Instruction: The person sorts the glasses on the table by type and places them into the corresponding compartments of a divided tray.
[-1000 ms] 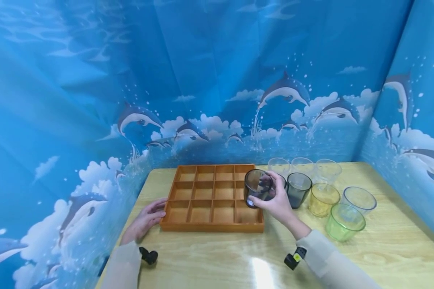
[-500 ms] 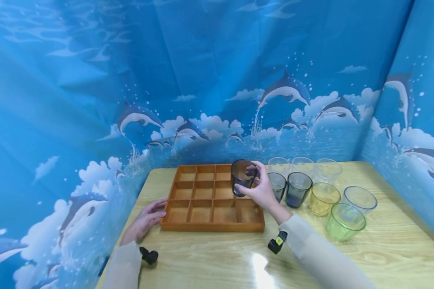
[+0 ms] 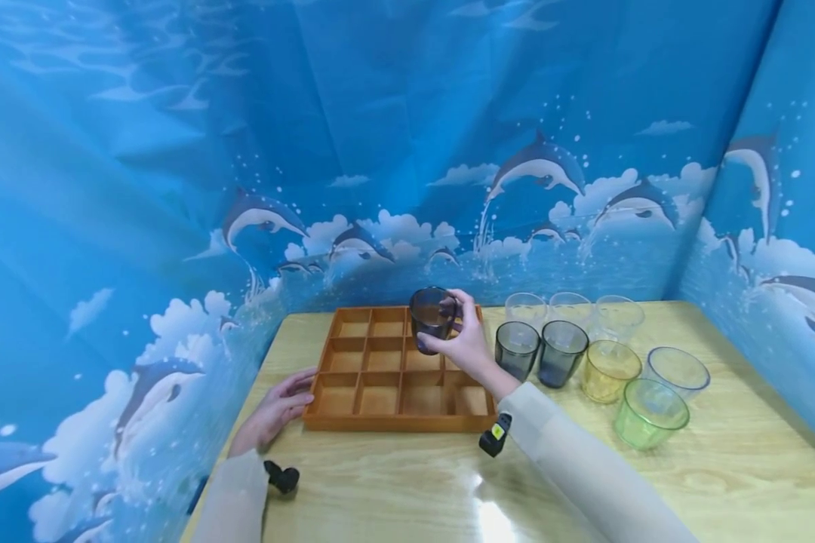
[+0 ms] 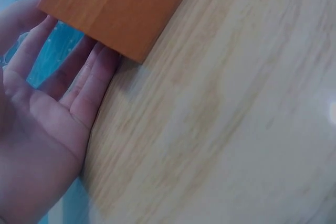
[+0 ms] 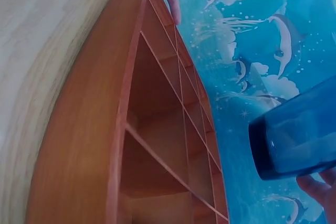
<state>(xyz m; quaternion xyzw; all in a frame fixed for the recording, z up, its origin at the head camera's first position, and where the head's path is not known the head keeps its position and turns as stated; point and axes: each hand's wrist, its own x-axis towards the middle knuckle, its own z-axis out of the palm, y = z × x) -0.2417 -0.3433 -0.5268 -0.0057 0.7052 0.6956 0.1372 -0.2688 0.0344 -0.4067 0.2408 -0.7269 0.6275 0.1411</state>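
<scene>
My right hand [image 3: 472,348] grips a dark, see-through cup [image 3: 426,320] by its side, thumb in front. The cup hangs above the back part of a brown wooden divider box [image 3: 401,423], upright or nearly so. In the right wrist view the cup [image 5: 294,142] looks bluish, with its thick base apart from the compartments. At the box's left side, my left hand [image 3: 273,415] touches the wall with fairly straight fingers. The left wrist view shows these fingers [image 4: 90,85] against the box's end [image 4: 123,11], their tips partly hidden behind it.
Right of the box stand two more dark cups [image 3: 561,360], a yellow cup [image 3: 610,377], a green cup [image 3: 650,422] and a blue-rimmed clear cup [image 3: 679,368]. Clear cups [image 3: 618,315] line the back of the wooden table [image 3: 394,483]. A dolphin-print curtain [image 3: 407,151] hangs behind.
My right hand has carried the dark cup left and up, from the box's right edge to over its back compartments. The left hand stays at the box's side.
</scene>
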